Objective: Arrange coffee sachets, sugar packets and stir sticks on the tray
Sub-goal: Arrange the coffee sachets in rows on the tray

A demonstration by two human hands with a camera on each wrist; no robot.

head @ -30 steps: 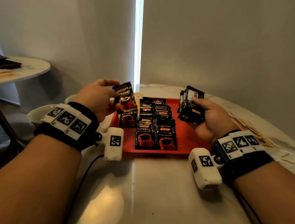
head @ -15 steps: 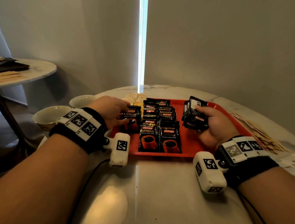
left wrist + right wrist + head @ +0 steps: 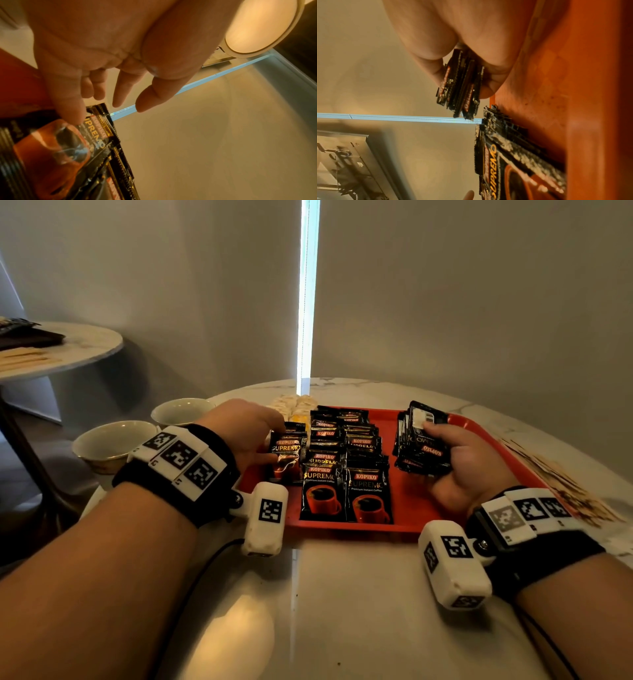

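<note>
A red tray [image 3: 424,508] holds rows of black Kopiko coffee sachets [image 3: 346,474]. My left hand [image 3: 260,446] is at the tray's left side. Its thumb rests on one sachet [image 3: 286,457] that lies atop the left column. In the left wrist view the other fingers [image 3: 118,94] are straight and off that sachet [image 3: 51,142]. My right hand [image 3: 459,470] grips a stack of sachets [image 3: 421,450] above the tray's bare right part. The right wrist view shows the stack [image 3: 460,86] clamped between thumb and fingers. Pale sugar packets [image 3: 298,405] lie behind the tray. Wooden stir sticks [image 3: 561,484] lie on the table to its right.
Two cream bowls [image 3: 113,440] [image 3: 181,410] stand left of the tray near the table's edge. A round side table [image 3: 58,350] with dark items stands at far left. Walls close off the back. A cable runs along the marble table under my left wrist.
My left hand brought its sachet down from the air onto the tray's left column and loosened its grip. My right hand lowered the stack a little.
</note>
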